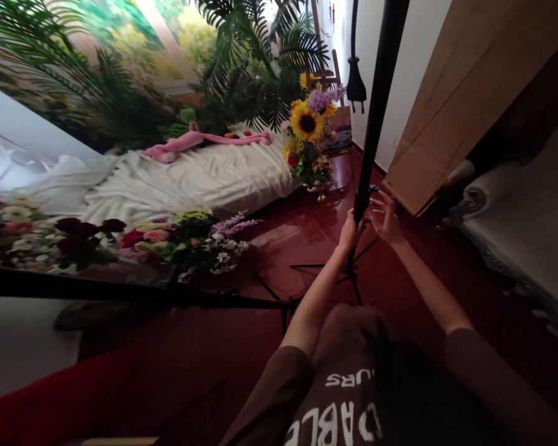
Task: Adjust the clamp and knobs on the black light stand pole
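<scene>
A black light-stand pole [382,80] rises steeply in front of me, its spread tripod legs [307,266] on the dark red floor. My left hand [348,233] is wrapped round the pole at its lower part. Just right of the pole, my right hand [385,218] has its fingers apart and slightly curled, close to a small clamp knob [373,189]. Whether a fingertip touches the knob I cannot tell. Beside the upper pole dangles a black power cord ending in a two-pin plug [356,88].
A second black pole [121,296] crosses the left side. Artificial flowers [153,238] and a white-draped platform [214,173] with a pink plush toy [181,145] lie beyond it. Sunflowers [307,122] stand behind. A brown board [428,142] and pale upholstered seat [534,204] are right.
</scene>
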Available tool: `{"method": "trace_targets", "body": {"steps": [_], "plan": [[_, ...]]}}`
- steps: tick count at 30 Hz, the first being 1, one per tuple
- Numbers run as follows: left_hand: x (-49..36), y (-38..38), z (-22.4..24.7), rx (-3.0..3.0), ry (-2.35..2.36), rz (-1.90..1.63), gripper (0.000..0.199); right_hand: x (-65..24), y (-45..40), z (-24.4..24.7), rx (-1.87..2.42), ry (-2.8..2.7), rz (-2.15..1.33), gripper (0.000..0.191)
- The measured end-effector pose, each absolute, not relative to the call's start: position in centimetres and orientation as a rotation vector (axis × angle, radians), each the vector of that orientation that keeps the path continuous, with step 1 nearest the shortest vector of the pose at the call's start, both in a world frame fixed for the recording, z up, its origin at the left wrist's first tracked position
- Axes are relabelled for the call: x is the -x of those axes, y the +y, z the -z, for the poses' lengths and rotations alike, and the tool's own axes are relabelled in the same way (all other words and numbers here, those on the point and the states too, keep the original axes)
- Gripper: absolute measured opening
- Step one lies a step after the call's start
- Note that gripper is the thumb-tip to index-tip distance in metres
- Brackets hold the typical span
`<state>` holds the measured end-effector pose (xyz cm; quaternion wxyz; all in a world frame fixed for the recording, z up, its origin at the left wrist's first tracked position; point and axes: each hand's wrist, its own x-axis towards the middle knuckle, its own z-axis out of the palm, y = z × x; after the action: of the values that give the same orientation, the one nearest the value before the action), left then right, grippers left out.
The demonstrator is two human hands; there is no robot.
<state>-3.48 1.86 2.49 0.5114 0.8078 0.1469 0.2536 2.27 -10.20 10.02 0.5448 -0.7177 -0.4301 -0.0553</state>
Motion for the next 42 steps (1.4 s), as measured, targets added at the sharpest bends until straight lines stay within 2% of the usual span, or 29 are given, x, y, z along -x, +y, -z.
{"method": "trace_targets", "body": {"steps": [7, 11, 16, 21, 25, 28, 32, 37, 42], "plan": [[3.4, 1.7, -2.4, -1.941, 0.359, -0.640, 0.040, -3.3, -13.2, -4.5, 1.964, -0.788, -0.089, 0.048], [3.4, 1.7, -2.5, -1.942, 0.355, -0.642, 0.039, -3.5, -12.7, -4.1, 2.000, -0.726, -0.164, 0.044], [3.3, 1.7, -2.6, -1.943, 0.365, -0.644, 0.039, -3.8, -11.4, -4.6, 2.030, -0.578, -0.279, 0.052], [3.3, 1.6, -2.4, -1.935, 0.359, -0.652, 0.037, -4.4, -9.7, -5.5, 1.769, -0.096, -0.721, 0.048], [3.3, 1.7, -2.6, -1.951, 0.367, -0.636, 0.036, -5.0, -9.3, -6.2, 1.475, 0.029, -1.074, 0.044], [3.5, 1.8, -3.1, -1.942, 0.367, -0.597, 0.039, -4.9, -9.8, -6.1, 1.329, 0.080, -1.116, 0.041], [5.3, 1.1, -2.7, -1.797, 0.389, -0.632, 0.048, -2.8, -10.5, -4.9, 1.202, 0.097, -1.008, 0.041], [11.8, 0.3, 1.5, -1.594, 0.672, -0.832, 0.045, 2.0, -9.4, -2.5, 1.149, 0.076, -1.085, 0.030], [21.0, 3.5, 6.6, -1.274, 1.406, -0.997, 0.038, 5.8, -6.7, -1.0, 1.142, 0.123, -1.259, 0.026]]}}
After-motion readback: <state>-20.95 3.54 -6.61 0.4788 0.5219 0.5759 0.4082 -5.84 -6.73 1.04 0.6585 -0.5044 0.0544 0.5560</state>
